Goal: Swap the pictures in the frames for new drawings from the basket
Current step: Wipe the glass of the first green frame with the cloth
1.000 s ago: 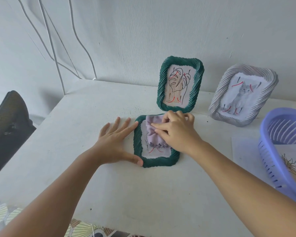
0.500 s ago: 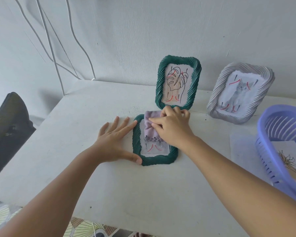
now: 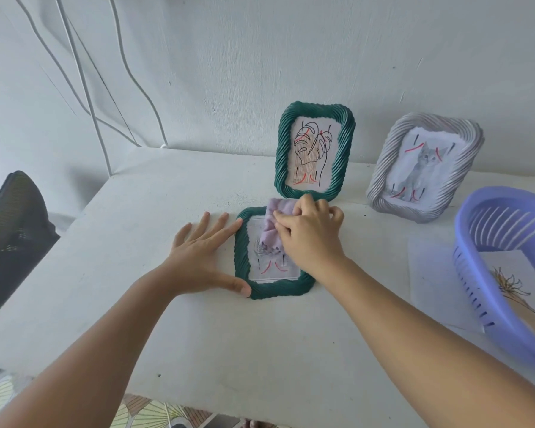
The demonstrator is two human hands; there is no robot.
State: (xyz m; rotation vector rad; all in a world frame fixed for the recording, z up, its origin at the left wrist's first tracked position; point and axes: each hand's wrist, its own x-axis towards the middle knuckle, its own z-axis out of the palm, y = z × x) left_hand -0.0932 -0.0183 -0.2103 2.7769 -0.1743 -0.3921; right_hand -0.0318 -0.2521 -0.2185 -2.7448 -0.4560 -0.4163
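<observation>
Lilac cloth (image 3: 271, 223) is shifted toward the flat green frame's (image 3: 272, 287) far edge | cloth is gripped by right hand (image 3: 309, 236) | frame is steadied by flat, spread left hand (image 3: 198, 257) on desk (image 3: 136, 211)

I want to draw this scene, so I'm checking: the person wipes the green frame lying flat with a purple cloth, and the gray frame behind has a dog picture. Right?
Almost. The gray frame holds a picture of a cat, not a dog, as the head view shows. The rest holds: the right hand holds a purple cloth on the flat green frame.
</observation>
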